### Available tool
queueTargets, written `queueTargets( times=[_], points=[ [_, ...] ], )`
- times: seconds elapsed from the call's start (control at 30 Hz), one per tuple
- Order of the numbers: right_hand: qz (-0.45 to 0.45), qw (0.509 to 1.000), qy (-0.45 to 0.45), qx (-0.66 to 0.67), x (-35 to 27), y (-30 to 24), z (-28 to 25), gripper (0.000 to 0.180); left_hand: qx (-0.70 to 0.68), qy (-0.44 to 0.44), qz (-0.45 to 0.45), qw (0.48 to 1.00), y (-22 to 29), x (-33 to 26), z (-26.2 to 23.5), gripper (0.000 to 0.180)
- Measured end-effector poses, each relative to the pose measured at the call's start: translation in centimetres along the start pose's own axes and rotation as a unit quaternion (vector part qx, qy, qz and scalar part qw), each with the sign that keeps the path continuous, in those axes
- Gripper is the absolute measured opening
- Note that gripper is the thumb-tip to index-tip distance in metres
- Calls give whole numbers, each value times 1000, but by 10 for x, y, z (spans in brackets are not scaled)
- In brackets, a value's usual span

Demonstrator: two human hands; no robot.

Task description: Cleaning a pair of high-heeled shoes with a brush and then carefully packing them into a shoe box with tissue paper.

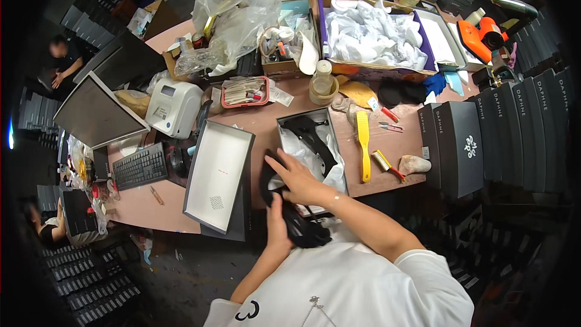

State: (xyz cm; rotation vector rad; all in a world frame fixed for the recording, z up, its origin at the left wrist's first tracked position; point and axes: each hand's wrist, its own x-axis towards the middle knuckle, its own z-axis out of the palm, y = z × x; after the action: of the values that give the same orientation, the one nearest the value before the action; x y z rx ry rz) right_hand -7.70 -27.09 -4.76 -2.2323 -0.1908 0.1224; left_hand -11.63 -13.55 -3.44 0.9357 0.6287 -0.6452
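My right hand (295, 177) grips the upper end of a black shoe (302, 230), just in front of an open shoe box (334, 122). My left hand (278, 227) holds the same shoe from below, near the table's front edge. Inside the box lie white tissue paper (302, 154) and another black strappy shoe (315, 136). The box's lid (218, 174) rests upside down to the left, showing its white inside.
A yellow brush (363, 142), a small red-handled brush (384, 163) and scissors (390, 126) lie right of the box. Black shoe boxes (460, 145) stack at the right. A label printer (174, 106), keyboard (140, 166), plastic bags (233, 15) and a paper-filled carton (372, 33) crowd the back.
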Motion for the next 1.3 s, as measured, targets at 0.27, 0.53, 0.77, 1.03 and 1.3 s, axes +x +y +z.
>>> queueTargets(
  times=[0.27,0.53,0.77,1.03,1.3],
  points=[
    [65,964,-69,-249,23,95,9,40,60,-27,-30,997,14,5,-21,57],
    [158,880,-178,412,-10,23,-53,38,-26,-44,-46,998,17,10,-3,70],
    [100,982,158,37,-32,0,-22,29,29,-58,-54,996,-10,16,7,67],
    [39,991,118,-49,-47,4,-42,35,43,-111,-59,991,-9,10,31,61],
    [98,972,162,141,-39,43,-65,90,92,-202,-120,968,-4,14,46,62]
  ],
)
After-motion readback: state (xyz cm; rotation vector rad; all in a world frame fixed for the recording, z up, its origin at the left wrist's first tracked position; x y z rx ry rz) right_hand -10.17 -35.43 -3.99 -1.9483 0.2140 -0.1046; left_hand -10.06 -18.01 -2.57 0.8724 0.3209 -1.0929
